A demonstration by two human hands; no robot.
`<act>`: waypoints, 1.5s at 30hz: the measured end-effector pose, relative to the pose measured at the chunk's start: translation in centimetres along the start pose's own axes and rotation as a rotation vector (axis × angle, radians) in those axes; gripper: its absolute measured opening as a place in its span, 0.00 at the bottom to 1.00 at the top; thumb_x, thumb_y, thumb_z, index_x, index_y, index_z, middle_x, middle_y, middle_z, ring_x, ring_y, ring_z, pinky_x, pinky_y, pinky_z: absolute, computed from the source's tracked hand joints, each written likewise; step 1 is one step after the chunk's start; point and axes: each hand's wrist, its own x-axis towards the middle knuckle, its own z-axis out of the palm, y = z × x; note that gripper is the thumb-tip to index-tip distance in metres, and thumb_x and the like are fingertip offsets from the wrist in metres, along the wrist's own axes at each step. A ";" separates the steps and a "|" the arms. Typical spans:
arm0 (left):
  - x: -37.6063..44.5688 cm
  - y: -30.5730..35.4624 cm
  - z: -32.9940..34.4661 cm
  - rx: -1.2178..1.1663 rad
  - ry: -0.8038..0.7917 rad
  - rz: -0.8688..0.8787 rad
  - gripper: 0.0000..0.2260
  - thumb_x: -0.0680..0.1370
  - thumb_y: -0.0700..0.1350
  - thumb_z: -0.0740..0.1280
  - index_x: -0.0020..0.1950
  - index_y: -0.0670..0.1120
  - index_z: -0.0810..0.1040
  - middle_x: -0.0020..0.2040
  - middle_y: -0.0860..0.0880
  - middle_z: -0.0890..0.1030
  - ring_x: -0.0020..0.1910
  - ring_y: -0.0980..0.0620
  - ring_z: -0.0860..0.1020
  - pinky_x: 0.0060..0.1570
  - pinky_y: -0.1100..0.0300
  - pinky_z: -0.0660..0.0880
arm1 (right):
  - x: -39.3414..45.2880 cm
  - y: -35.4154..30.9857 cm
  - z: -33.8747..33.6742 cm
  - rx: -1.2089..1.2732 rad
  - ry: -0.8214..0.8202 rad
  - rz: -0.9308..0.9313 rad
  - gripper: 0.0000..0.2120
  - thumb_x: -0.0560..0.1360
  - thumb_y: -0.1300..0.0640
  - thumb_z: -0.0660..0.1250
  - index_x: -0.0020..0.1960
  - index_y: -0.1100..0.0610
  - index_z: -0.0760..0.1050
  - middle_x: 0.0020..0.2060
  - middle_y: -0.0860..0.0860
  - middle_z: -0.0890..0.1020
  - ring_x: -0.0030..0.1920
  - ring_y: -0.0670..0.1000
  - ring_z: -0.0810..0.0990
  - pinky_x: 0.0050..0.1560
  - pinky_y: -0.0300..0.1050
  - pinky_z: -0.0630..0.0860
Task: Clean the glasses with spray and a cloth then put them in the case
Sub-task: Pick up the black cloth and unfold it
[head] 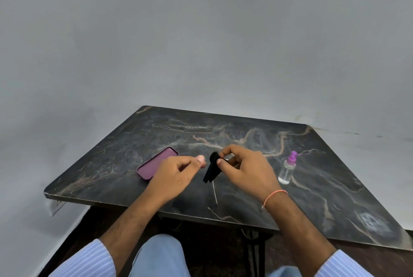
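right hand point(243, 165) pinches black cloth point(212, 168) (glasses mostly hidden); left hand point(176, 171) loosely curled, holding nothing.

Table top point(223, 129): black marble pattern, veined in pale tan and white, with a whitish smudge at the near right corner.
Case point(154, 164): mauve-purple, darker rim.
Cloth point(212, 168): plain black.
Spray bottle point(287, 170): clear body, purple pump top.
Wrist thread point(273, 196): salmon-orange, on the right wrist.
Sleeves point(89, 261): light blue with fine white stripes.
Trousers point(159, 254): pale blue denim.
Wall point(201, 31): flat grey, a few dark scuffs at right.
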 end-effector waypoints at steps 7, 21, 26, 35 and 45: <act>2.2 2.3 3.1 -0.123 -0.087 -0.058 0.05 0.81 0.55 0.78 0.55 0.56 0.92 0.49 0.55 0.93 0.53 0.56 0.91 0.65 0.47 0.85 | -1.3 1.0 -1.3 -0.061 0.062 -0.067 0.10 0.78 0.38 0.71 0.57 0.38 0.82 0.43 0.34 0.88 0.41 0.38 0.86 0.44 0.48 0.85; 2.4 3.0 4.9 -0.339 -0.072 0.033 0.15 0.83 0.37 0.75 0.64 0.55 0.89 0.58 0.49 0.91 0.57 0.47 0.91 0.62 0.48 0.87 | -1.8 2.3 -1.8 0.945 -0.131 0.324 0.11 0.78 0.58 0.78 0.60 0.53 0.88 0.48 0.54 0.89 0.48 0.53 0.87 0.41 0.46 0.79; 2.4 3.5 4.7 -0.364 -0.040 0.080 0.18 0.82 0.31 0.75 0.55 0.56 0.92 0.59 0.50 0.91 0.57 0.49 0.91 0.54 0.53 0.89 | -1.8 2.8 -1.8 1.028 -0.079 0.207 0.13 0.80 0.67 0.73 0.56 0.51 0.89 0.56 0.57 0.90 0.55 0.56 0.86 0.46 0.50 0.79; 1.7 4.3 5.3 -0.433 -0.135 -0.095 0.11 0.86 0.37 0.71 0.64 0.50 0.88 0.53 0.45 0.93 0.54 0.45 0.92 0.49 0.55 0.89 | -1.8 3.8 -1.5 1.042 -0.037 0.120 0.07 0.78 0.61 0.72 0.46 0.52 0.88 0.49 0.53 0.90 0.53 0.55 0.89 0.48 0.49 0.85; 1.6 4.4 5.0 -0.593 -0.179 -0.283 0.13 0.89 0.40 0.67 0.56 0.47 0.92 0.53 0.39 0.92 0.50 0.43 0.93 0.45 0.56 0.89 | -1.3 4.6 -1.5 0.822 -0.016 0.078 0.14 0.80 0.74 0.69 0.45 0.58 0.87 0.49 0.62 0.87 0.47 0.75 0.84 0.53 0.72 0.84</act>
